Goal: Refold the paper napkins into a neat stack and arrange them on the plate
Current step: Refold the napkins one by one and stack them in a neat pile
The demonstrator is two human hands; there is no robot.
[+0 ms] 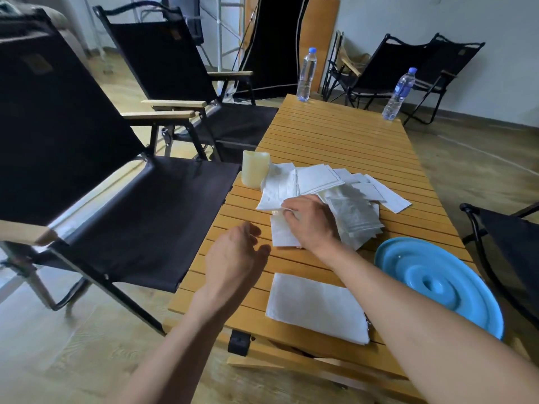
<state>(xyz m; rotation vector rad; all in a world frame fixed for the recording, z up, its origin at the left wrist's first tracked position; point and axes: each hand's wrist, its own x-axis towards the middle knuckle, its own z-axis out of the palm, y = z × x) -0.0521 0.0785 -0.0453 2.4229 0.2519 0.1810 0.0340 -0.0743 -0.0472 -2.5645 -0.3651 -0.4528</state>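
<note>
Blue plate point(472, 301) sits at the near-right corner of the slatted wood worktop point(335, 132), w/ folded napkins point(318, 307) lying flat just left of the plate and the loose napkin pile point(350, 182) beyond it. R hand point(310, 221) rests on that pile, grip pinching the edge of one napkin point(274, 196). L hand point(236, 252) hovers further left of the plate, grip wide, holding nothing.

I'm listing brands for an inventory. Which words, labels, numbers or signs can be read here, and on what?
No text is readable.
Clear plastic blue-capped water bottle, picture-left: label too blurred.
Matching water bottle, picture-right: label too blurred.
Brown patch on the nearest black fabric folding chair: too small.
White paper napkins, round blue plastic plate: no print visible.
</note>
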